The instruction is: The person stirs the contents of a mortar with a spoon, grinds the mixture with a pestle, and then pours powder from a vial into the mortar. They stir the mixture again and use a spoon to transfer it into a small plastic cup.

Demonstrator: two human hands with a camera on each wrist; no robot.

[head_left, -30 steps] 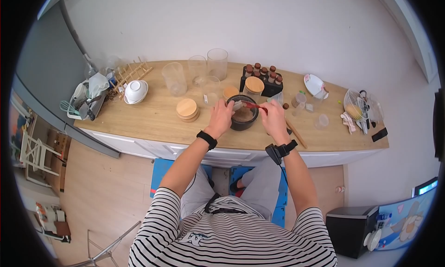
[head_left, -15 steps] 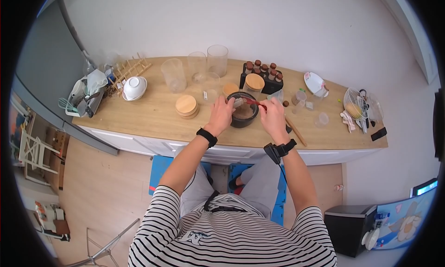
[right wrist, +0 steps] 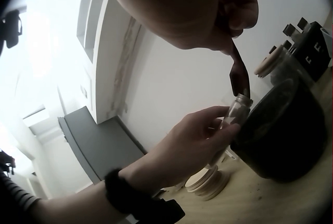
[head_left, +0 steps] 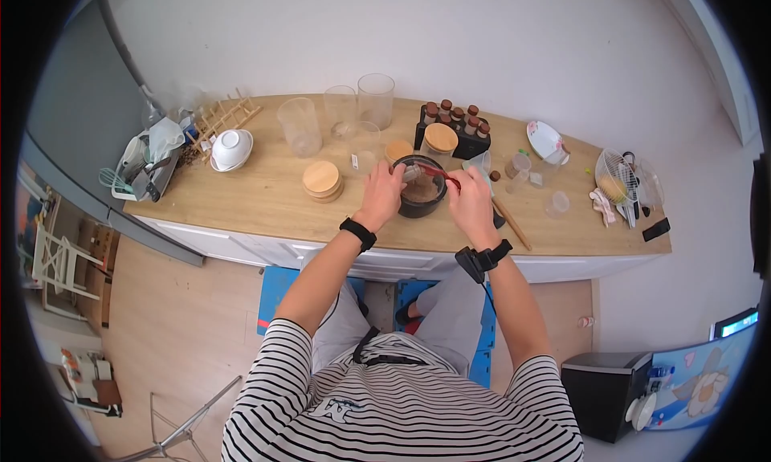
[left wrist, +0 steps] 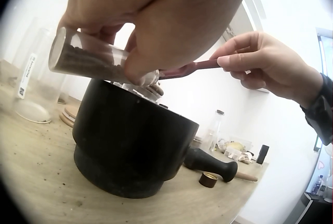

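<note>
A small glass jar [left wrist: 99, 60] holding dark brown powder is lying nearly horizontal above the black bowl [head_left: 421, 191], with its open mouth pointing over the bowl's rim. The left hand [head_left: 381, 195] is gripping the jar, its fingers [left wrist: 156, 37] and thumb curling around the glass. The right hand [head_left: 471, 199] is holding a red spoon [left wrist: 190, 68] by the handle, its fingers [left wrist: 244, 60] pinching the handle; the spoon's tip is sitting at the jar's mouth. The bowl is standing on the wooden table [head_left: 265, 197], near the front edge. A black pestle [left wrist: 210, 162] is lying on the table just beside the bowl, with a small brown cap [left wrist: 209, 179] next to it. A stack of round wooden lids [head_left: 322, 181] is sitting left of the bowl. A black rack of spice jars [head_left: 454, 133] is standing behind the bowl, and tall clear glass containers [head_left: 375, 101] are standing near the wall.
</note>
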